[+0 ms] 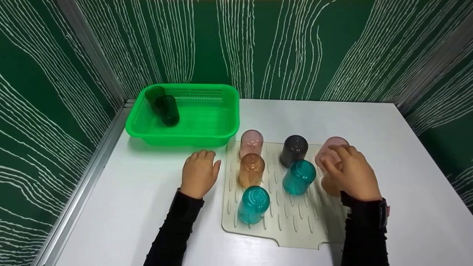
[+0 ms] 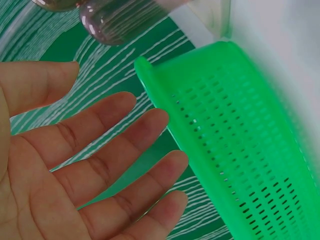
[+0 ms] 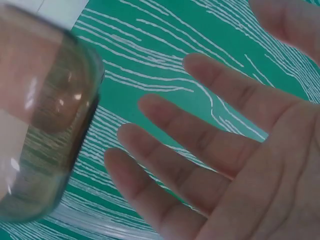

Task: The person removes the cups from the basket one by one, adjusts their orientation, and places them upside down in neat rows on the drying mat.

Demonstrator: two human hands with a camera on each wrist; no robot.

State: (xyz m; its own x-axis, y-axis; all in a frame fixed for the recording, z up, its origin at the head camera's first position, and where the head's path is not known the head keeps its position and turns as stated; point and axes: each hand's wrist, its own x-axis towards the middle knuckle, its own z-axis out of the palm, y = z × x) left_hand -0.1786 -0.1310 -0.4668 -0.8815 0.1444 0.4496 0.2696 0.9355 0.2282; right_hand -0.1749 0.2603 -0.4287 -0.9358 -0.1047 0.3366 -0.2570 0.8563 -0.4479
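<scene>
Upside-down see-through cups stand on a pale ribbed draining mat [image 1: 295, 236]. Down its left side are a pink cup [image 1: 251, 142], an amber cup [image 1: 252, 170] and a teal cup [image 1: 254, 205]. A dark grey cup [image 1: 294, 149] and another teal cup [image 1: 299, 177] fill the middle. My right hand [image 1: 353, 173] hovers at a second pink cup [image 1: 330, 153] and a partly hidden amber cup [image 1: 330, 186]; its fingers [image 3: 205, 137] are spread, holding nothing. My left hand [image 1: 199, 173], fingers extended and holding nothing, is over the table left of the mat, near the green basket [image 1: 188, 140].
Two dark cups [image 1: 170, 111] lie in the basket's left part, one overlapping the other. The white table [image 1: 122, 207] is bounded by green walls [image 1: 273, 48] with white wavy lines at the back and sides.
</scene>
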